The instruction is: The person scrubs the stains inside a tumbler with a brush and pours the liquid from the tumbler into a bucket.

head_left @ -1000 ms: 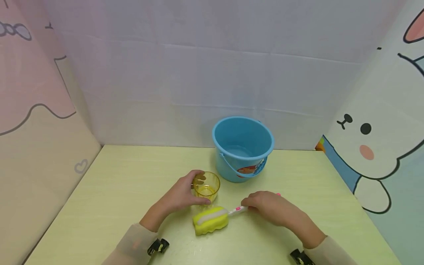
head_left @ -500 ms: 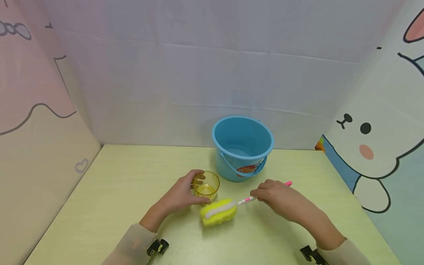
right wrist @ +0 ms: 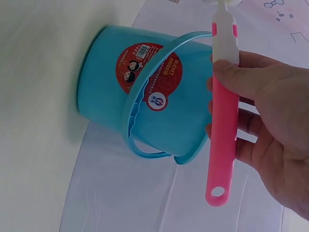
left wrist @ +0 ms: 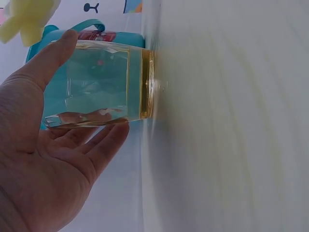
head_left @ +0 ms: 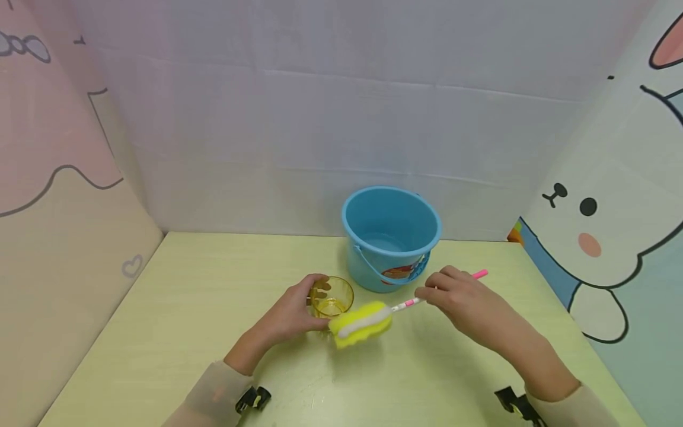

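The left hand (head_left: 290, 311) is at the front left of a light-blue, round plastic bucket (head_left: 395, 255), its grip spread just wide enough for a see-through amber cup (head_left: 333, 304), glass or clear plastic, with thumb and fingers on either side. The cup stands upright on the pale, wood-look tabletop (head_left: 229, 267), near the bucket. Next along, in front of the bucket, comes a long brush (head_left: 408, 302) with a ruffled yellow sponge head (head_left: 368, 320) and a slim white-and-pink plastic handle (right wrist: 222, 130). A second ago it was down on the tabletop; now it has been lifted and shifted towards the bucket, its shadow well below. I'd judge that this brings brush and cup close together, yet the sponge head is outside the cup, on the thumb's side. At the bucket's front right, the right hand (head_left: 461, 302) has its grip closed narrowly round the handle, pink end poking out behind.
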Available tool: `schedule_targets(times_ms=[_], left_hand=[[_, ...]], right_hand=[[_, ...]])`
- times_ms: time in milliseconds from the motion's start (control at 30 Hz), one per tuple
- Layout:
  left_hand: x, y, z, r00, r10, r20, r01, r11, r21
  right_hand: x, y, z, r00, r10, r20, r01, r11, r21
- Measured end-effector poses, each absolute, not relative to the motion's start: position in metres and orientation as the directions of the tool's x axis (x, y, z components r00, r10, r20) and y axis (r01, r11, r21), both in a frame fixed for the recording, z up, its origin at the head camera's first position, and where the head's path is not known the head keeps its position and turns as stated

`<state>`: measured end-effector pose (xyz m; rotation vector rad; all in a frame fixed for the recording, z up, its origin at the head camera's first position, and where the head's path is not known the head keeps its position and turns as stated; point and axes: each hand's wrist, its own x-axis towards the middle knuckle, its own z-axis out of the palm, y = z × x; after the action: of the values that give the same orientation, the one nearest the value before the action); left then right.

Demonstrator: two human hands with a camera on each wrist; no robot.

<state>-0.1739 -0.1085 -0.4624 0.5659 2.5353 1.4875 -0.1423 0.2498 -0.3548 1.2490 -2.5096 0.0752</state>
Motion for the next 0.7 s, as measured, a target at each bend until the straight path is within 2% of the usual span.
schedule_targets(times_ms=[333,533,700], left_hand=[[-0.166,-0.106,-0.46,-0.919,0.389,0.062,0.249,0.451,0.857],[-0.163,-0.104,-0.46,-0.913,0.403,0.066,0.26,0.45,0.855],[-0.162,-0.102,-0.461,-0.91,0.411,0.065,0.262,0.447,0.855]], right_hand=[[-0.144,0.25,-0.339,-0.547,-0.772,0.323,-0.75,0.624,0.22],[-0.146,0.249,-0.328,-0.562,-0.766,0.312,-0.733,0.636,0.241],[-0.148,0.247,-0.323,-0.545,-0.779,0.31,-0.736,0.621,0.27]])
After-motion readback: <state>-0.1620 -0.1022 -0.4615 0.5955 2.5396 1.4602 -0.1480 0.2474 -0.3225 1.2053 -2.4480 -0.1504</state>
